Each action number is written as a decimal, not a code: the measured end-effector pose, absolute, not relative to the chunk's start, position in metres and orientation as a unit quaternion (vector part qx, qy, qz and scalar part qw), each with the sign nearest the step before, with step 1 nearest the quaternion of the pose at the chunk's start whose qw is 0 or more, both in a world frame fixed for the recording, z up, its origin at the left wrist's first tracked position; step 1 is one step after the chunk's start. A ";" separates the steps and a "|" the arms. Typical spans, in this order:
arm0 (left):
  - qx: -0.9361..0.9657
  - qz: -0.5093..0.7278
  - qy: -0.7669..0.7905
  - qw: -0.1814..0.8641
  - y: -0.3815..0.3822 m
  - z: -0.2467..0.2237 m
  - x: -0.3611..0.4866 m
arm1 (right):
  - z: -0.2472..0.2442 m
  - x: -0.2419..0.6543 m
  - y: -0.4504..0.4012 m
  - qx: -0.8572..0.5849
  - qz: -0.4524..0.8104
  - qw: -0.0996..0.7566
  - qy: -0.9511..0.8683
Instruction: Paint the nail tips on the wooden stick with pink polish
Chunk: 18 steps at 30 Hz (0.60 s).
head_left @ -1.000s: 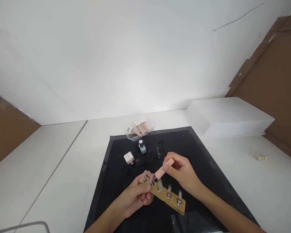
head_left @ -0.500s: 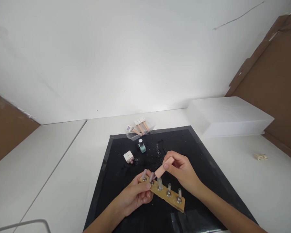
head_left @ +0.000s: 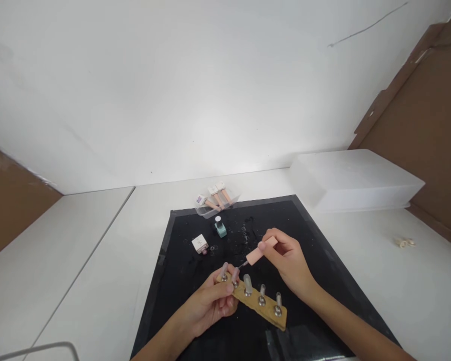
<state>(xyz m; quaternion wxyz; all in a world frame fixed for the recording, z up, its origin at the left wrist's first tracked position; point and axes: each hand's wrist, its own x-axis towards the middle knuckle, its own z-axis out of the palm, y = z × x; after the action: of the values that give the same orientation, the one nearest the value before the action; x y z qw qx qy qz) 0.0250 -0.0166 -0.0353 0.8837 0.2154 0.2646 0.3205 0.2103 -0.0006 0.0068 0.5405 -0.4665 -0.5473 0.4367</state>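
Your right hand [head_left: 288, 259], pinching the nail-polish brush [head_left: 262, 250], has eased toward two o'clock from the second nail tip [head_left: 235, 275], probably between strokes; your left hand [head_left: 210, 302] grips the nail-tip stand [head_left: 254, 302] at its ten-o'clock end.

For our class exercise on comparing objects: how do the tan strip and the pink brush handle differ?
The tan strip is long and flat; the pink brush handle is shorter.
The strip carries five nail tips on metal bases; the handle ends in a thin stem.
The left hand holds the strip, the right hand the handle.
Both are held over the black mat.
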 end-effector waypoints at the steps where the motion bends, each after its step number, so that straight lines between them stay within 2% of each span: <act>1: 0.213 0.322 0.265 0.884 -0.016 -0.036 0.025 | 0.006 0.210 -0.001 -0.451 0.451 0.537 -0.552; 7: 0.208 0.320 0.266 0.885 -0.015 -0.035 0.026 | 0.003 0.211 -0.002 -0.418 0.491 0.499 -0.579; 18: 0.211 0.316 0.269 0.885 -0.017 -0.036 0.026 | 0.004 0.210 0.001 -0.482 0.457 0.532 -0.526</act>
<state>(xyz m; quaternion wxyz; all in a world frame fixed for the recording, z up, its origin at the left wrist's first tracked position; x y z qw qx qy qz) 0.0257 -0.0175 -0.0358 0.8849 0.2114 0.2688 0.3163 0.2098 0.0006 0.0035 0.5316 -0.4819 -0.5258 0.4569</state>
